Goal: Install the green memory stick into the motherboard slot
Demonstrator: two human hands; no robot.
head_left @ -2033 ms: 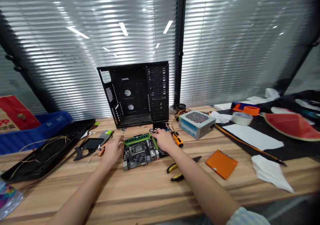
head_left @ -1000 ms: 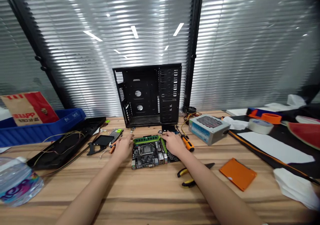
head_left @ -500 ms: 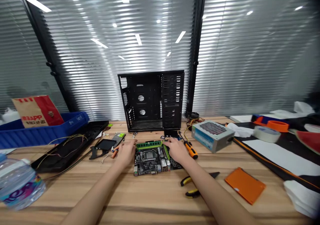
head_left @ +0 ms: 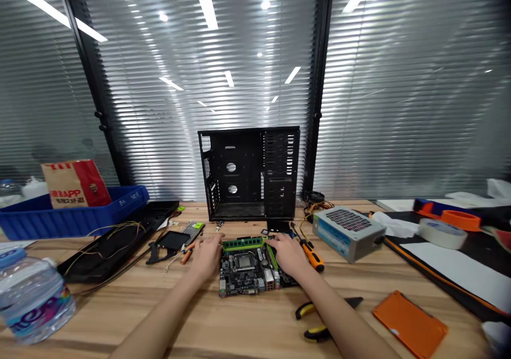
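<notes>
A motherboard (head_left: 243,282) lies flat on the wooden table, with a square metal processor (head_left: 244,262) near its middle. Along its far edge runs a green memory module (head_left: 242,243). My left hand (head_left: 206,255) grips the board's left edge, fingers curled near the module's left end. Over the right part of the board is my right hand (head_left: 290,253), its fingers bent onto it beside a bright green slot (head_left: 272,255); the palm hides the board beneath. The fingertips' exact contact is hard to make out.
An open black computer case (head_left: 247,173) stands behind the board. To the right are a power supply (head_left: 348,231), an orange screwdriver (head_left: 312,256), pliers (head_left: 315,333) and an orange case (head_left: 411,323). A blue bin (head_left: 131,197) and a water bottle (head_left: 35,300) stand left.
The view has tilted up and shifted slightly left, so everything appears lower and further right. Both hands stay at the motherboard, with little visible change in their grip.
</notes>
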